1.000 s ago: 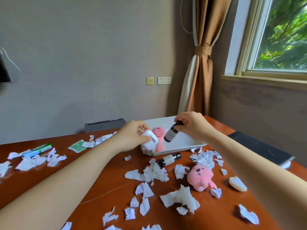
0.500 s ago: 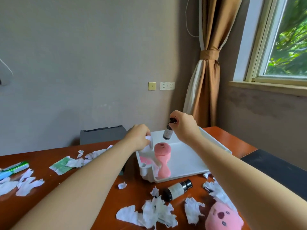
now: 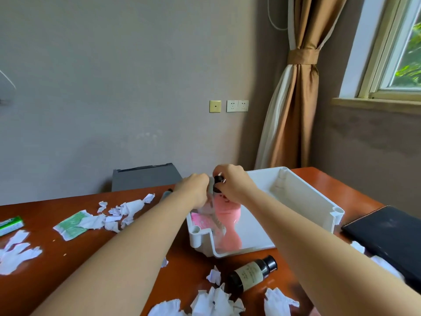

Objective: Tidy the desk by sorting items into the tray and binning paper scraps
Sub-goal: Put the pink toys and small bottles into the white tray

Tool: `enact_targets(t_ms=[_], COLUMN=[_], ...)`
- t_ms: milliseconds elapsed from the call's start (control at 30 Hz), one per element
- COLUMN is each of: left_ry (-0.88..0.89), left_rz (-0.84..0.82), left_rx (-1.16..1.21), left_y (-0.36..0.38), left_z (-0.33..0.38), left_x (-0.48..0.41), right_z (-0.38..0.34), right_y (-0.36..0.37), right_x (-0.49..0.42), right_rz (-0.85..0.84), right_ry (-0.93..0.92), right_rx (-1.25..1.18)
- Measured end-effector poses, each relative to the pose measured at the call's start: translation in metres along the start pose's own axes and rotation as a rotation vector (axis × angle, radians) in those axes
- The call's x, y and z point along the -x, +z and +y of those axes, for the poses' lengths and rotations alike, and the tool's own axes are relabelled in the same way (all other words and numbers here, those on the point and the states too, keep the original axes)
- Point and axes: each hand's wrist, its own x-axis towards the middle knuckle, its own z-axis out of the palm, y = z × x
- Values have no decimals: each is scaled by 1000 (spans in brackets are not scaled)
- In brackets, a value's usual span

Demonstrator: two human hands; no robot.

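Observation:
A white tray (image 3: 306, 197) stands on the brown desk (image 3: 141, 249), with a pink toy (image 3: 227, 221) lying inside near its left wall. My right hand (image 3: 235, 187) is over the tray's far left corner, gripping a small dark bottle (image 3: 218, 180) by its black cap. Close beside it on the left, my left hand (image 3: 193, 192) is closed on a white object (image 3: 210, 193) that is mostly hidden. A second dark bottle (image 3: 251, 273) lies on its side in front of the tray. Torn paper scraps (image 3: 124, 209) litter the desk.
More scraps (image 3: 214, 302) lie at the near edge and at the left (image 3: 17, 254). A green-and-white packet (image 3: 73, 224) and a green tube (image 3: 10, 224) sit at the left. A black notebook (image 3: 391, 236) lies right of the tray. A grey bin (image 3: 145, 176) stands behind the desk.
The view has moved closer to the tray. Both hands have come together and dropped lower over the tray's far left corner, still holding the bottle and the white object.

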Motion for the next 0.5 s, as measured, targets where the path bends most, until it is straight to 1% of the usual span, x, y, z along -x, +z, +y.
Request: enact_targets(t_ms=[100,233,367,500], left_ry=[-3,-3,-5,14], left_rz=[1,-33,-30,32], left_rx=[-75,-99,-85,-8], left_y=[3,4,1,-7], left_z=[3,2,3,6], left_x=[2,3,7,20], right_z=[0,-1,-1,2], right_y=[1,2,-5,-20], right_x=[-1,3,8,17], right_rz=[-4,-11,-17,-9], right_ry=[-5,-14,-12,4], right_rx=[-1,6,5,10])
